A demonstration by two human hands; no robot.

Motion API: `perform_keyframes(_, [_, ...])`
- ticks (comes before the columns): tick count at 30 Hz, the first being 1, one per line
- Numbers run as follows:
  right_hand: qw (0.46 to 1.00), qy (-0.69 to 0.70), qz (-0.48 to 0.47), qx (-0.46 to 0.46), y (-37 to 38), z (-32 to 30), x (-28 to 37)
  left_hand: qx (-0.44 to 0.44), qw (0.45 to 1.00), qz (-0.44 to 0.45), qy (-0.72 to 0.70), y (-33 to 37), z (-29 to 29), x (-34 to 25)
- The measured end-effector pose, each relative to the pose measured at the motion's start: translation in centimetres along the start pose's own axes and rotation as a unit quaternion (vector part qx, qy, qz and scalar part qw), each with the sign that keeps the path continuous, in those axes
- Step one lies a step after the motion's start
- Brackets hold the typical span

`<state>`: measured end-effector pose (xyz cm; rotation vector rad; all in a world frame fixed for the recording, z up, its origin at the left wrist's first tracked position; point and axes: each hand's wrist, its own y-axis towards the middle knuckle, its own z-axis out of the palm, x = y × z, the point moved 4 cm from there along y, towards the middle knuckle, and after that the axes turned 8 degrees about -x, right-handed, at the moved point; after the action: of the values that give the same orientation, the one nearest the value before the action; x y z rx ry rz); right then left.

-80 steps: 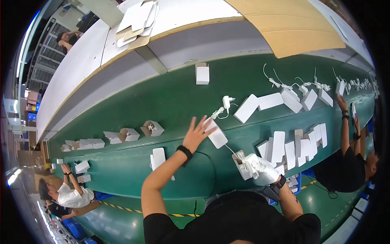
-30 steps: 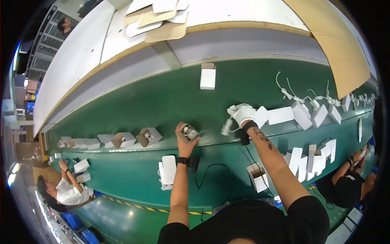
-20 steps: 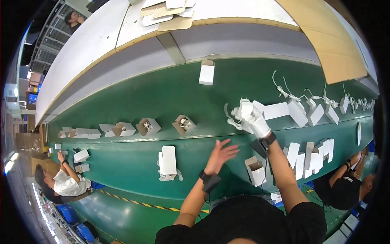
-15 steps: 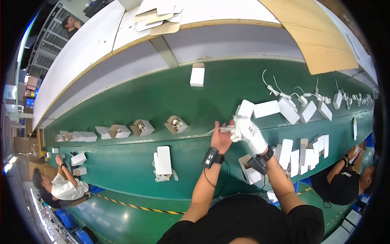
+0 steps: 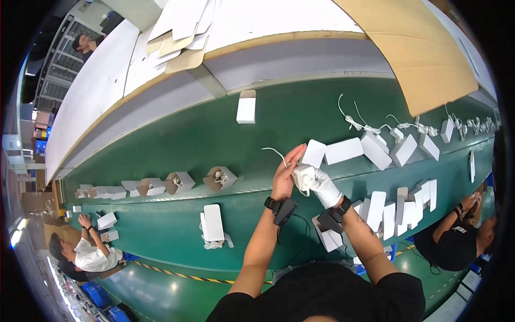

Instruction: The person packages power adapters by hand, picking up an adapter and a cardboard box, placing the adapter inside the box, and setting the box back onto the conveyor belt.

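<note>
A long green worktable (image 5: 161, 155) runs across the room, split lengthwise into 2 strips, with a raised white shelf (image 5: 102, 91) edged in pale wood behind it. The glossy green floor (image 5: 155, 290) carries a yellow-and-black striped line (image 5: 188, 276) and bright reflections. White lamps (image 5: 17, 234) glow at far left.

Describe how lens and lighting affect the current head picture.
Head view: the long white shelf bows along its edge; the glossy green floor shows pale glare spots; the white cable bundle partly blends into the white-gloved right hand.
</note>
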<state>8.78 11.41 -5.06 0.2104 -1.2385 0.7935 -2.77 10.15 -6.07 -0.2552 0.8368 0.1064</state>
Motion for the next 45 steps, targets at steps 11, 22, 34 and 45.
perform_keyframes(11, [0.965, 0.14, -0.052, -0.217, 5.2, -5.3, -0.2, -0.328, 0.654, 0.075, 0.678, 14.9, -9.6, -7.3])
perform_keyframes(22, [0.95, -0.202, -0.161, -0.174, 0.8, -6.5, 4.5, -0.018, 0.466, 0.12, 0.876, 10.1, -7.5, -8.5])
perform_keyframes(34, [0.798, -0.45, -0.39, 0.095, -2.4, -1.2, 7.0, 0.117, 0.767, 0.142, 0.614, -4.7, 1.0, -4.7])
perform_keyframes(45, [0.429, -0.829, -0.255, -0.25, -1.5, -15.3, 11.5, -0.136, 0.724, 0.228, 0.636, -4.9, -9.0, -5.3])
